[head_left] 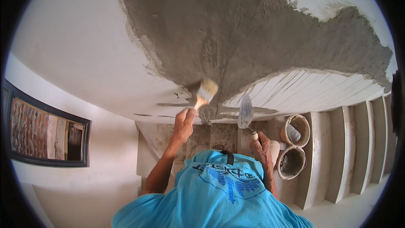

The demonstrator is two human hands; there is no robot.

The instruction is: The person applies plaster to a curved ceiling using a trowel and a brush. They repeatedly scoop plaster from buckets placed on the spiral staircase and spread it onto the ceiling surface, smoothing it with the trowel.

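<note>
My left hand is closed round the wooden handle of a wide paintbrush, whose pale bristles are slightly blurred against an irregular patch of grey render on the white wall. My right hand, lower and to the right, grips the handle of a pointed metal trowel, its blade upward near the foot of the wall. Beside my right hand stand two crusted buckets: the upper one holds a translucent object, the lower one has a grey inside. Grey streaks mark the white wall below the patch.
Stair steps run off to the right of the buckets. Stained steps or landing lie below the wall in front of my body. At the left is a dark-framed window with brickwork and boards visible through it.
</note>
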